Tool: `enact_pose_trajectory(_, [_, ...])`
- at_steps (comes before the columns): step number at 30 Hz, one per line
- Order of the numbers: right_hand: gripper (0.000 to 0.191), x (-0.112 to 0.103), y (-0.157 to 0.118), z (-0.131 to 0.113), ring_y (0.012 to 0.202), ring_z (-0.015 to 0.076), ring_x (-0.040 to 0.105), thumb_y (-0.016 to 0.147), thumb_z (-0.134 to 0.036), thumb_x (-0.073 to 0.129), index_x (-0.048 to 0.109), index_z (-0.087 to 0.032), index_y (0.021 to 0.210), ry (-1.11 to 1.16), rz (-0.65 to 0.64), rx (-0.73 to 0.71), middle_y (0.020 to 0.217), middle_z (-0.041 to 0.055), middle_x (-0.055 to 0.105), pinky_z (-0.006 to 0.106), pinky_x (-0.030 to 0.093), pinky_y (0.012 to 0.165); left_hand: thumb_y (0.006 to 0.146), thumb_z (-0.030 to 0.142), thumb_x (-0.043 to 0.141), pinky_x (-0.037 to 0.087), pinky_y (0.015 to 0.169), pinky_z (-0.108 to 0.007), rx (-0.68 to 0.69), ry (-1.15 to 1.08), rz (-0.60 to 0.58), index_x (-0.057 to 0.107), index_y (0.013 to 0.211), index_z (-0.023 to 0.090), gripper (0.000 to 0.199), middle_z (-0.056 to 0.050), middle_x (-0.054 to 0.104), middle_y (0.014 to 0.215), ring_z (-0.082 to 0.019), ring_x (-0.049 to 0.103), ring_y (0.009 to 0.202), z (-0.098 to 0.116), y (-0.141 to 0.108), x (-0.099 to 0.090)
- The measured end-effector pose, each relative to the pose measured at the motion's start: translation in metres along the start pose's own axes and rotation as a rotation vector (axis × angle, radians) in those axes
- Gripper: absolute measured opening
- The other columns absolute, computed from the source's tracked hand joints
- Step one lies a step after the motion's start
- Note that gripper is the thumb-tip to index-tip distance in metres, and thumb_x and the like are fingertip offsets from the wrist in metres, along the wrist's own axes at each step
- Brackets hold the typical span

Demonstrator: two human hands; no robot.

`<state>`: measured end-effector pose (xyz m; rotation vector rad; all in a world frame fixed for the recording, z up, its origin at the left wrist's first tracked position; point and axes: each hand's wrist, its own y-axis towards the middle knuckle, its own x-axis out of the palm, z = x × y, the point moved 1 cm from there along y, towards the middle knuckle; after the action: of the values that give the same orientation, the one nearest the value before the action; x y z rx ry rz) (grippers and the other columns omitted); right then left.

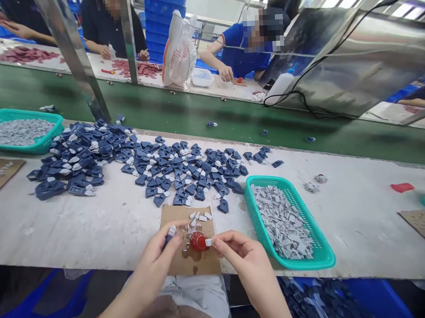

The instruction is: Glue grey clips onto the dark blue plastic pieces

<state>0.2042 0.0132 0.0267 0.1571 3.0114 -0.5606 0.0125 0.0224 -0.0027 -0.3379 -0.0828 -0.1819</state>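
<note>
My left hand is closed around a dark blue plastic part with a light grey tip pointing up. Between thumb and forefinger, my right hand pinches a small light grey plastic piece. That piece's far end is at the edge of a small red cap; whether it touches is hard to tell. Under the cap lies a cardboard sheet with wet stains. Several loose grey pieces rest on the cardboard's far end.
Dark blue parts form a long heap beyond the cardboard. A teal basket of grey pieces stands at right, another teal basket at far left. Past the green conveyor, co-workers sit at a bench. A metal post rises at left.
</note>
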Motion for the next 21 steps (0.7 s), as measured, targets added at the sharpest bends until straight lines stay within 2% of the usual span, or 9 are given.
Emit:
enact_pose_trajectory(2, [0.035,-0.002,0.004,0.004,0.068,0.0222,0.069,0.068,-0.053,0.084,0.074,-0.019,0.068,-0.018,0.003,0.026,0.066,0.0043,0.075,0.032,0.054,0.071,0.093,0.038,0.052,0.05,0.076,-0.029,-0.029,-0.135,0.018,0.067,0.126,0.024,0.039,-0.005,0.065,0.099,-0.02,0.059,0.084,-0.007,-0.001,-0.008])
enact_pose_trajectory(4, [0.035,-0.002,0.008,0.009,0.067,0.0217,0.068,0.068,-0.052,0.084,0.073,-0.019,0.067,-0.03,0.012,0.037,0.067,0.0046,0.075,0.032,0.053,0.07,0.092,0.036,0.052,0.053,0.072,-0.028,-0.041,-0.28,-0.014,0.066,0.13,0.025,0.042,-0.006,0.065,0.102,-0.018,0.059,0.078,-0.011,-0.002,-0.013])
enact_pose_trajectory(6, [0.034,0.0,0.009,0.011,0.067,0.0218,0.068,0.069,-0.051,0.084,0.073,-0.019,0.067,-0.041,0.014,0.047,0.068,0.005,0.075,0.032,0.053,0.069,0.09,0.037,0.057,0.056,0.075,-0.029,-0.051,-0.347,-0.048,0.068,0.128,0.025,0.041,-0.006,0.066,0.107,-0.018,0.063,0.08,-0.012,-0.003,-0.016])
enact_pose_trajectory(10, [0.036,0.002,0.011,0.011,0.066,0.0212,0.067,0.068,-0.053,0.084,0.074,-0.018,0.067,-0.054,0.009,0.069,0.068,0.0053,0.075,0.031,0.052,0.067,0.084,0.046,0.07,0.057,0.089,-0.033,-0.076,-0.294,-0.045,0.072,0.12,0.025,0.042,-0.007,0.071,0.115,-0.021,0.071,0.091,-0.007,-0.004,-0.019])
enact_pose_trajectory(15, [0.037,0.0,0.012,0.01,0.063,0.0196,0.064,0.066,-0.053,0.085,0.073,-0.018,0.065,-0.061,-0.006,0.085,0.064,0.004,0.073,0.03,0.049,0.064,0.074,0.044,0.081,0.059,0.068,-0.026,-0.115,-0.197,0.008,0.078,0.104,0.02,0.039,-0.009,0.077,0.104,-0.022,0.074,0.081,-0.004,-0.005,-0.019])
enact_pose_trajectory(18, [0.036,-0.002,0.011,0.007,0.063,0.0186,0.063,0.067,-0.052,0.085,0.072,-0.018,0.065,-0.054,-0.006,0.083,0.064,0.0029,0.072,0.029,0.049,0.065,0.074,0.034,0.082,0.058,0.068,-0.024,-0.033,-0.215,0.035,0.08,0.097,0.02,0.027,-0.008,0.075,0.106,-0.02,0.074,0.081,-0.005,-0.006,-0.015])
enact_pose_trajectory(21, [0.033,0.0,0.006,-0.002,0.067,0.0181,0.064,0.07,-0.049,0.084,0.073,-0.018,0.067,-0.027,-0.028,0.073,0.067,0.0028,0.073,0.028,0.05,0.069,0.077,0.025,0.079,0.06,0.08,-0.026,0.101,-0.24,0.034,0.081,0.094,0.022,0.017,-0.008,0.074,0.109,-0.022,0.073,0.094,-0.006,-0.008,-0.009])
